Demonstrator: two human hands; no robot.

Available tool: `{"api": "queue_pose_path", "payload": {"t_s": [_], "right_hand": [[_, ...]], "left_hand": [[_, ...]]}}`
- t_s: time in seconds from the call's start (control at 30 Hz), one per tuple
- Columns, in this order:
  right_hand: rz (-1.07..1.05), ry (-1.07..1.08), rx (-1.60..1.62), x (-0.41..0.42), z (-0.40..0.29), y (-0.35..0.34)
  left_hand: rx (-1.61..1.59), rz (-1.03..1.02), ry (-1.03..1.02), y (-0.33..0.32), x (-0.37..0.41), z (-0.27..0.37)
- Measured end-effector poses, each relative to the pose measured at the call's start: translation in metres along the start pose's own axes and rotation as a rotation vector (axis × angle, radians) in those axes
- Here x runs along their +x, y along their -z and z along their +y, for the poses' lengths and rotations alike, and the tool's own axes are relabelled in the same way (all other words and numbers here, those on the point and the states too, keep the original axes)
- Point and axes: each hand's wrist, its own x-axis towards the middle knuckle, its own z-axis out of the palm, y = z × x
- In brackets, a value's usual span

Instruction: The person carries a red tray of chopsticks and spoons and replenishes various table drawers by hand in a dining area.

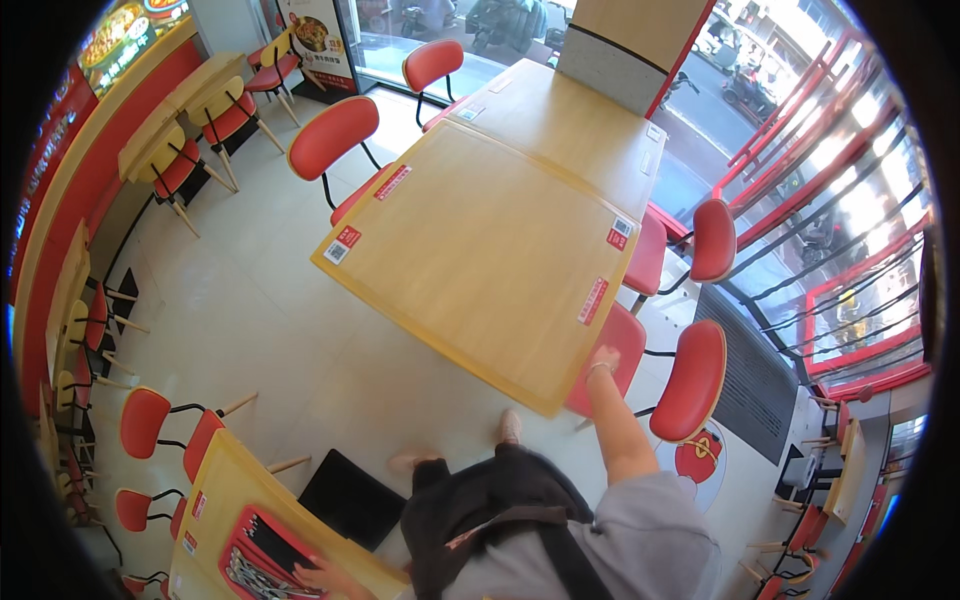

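My right hand (606,358) is over the red seat of a chair (628,337) at the near right corner of a wooden table (480,262); a thin band circles the wrist. Whether its fingers hold anything is not clear. At the lower left, my left hand (319,576) rests at the right side of a red cutlery tray (244,525) on a second wooden table (225,469). Black chopsticks (274,544) and metal spoons (251,574) lie in the tray's compartments. The left fingers are spread beside the chopsticks, and their exact contact is unclear.
Red-backed chairs (334,139) stand along both sides of the large table, one (690,382) close to my right arm. A black square base (352,499) lies on the floor near my feet. A pillar (622,56) adjoins the table's far end. Windows (840,225) line the right side.
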Motion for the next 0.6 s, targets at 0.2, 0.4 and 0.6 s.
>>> {"api": "queue_pose_path", "payload": {"t_s": [0.2,0.4,0.6], "right_hand": [[-0.906,-0.624,0.742,0.028,0.086,-0.074],[-1.201,-0.708,0.761,0.049,0.066,-0.057],[-0.985,-0.672,0.723,0.059,0.06,-0.063]], "left_hand": [[-0.195,-0.259,-0.002,0.065,-0.028,0.143],[-0.205,-0.308,-0.105,0.072,-0.05,0.165],[-0.171,-0.509,-0.11,0.066,-0.038,0.221]]}}
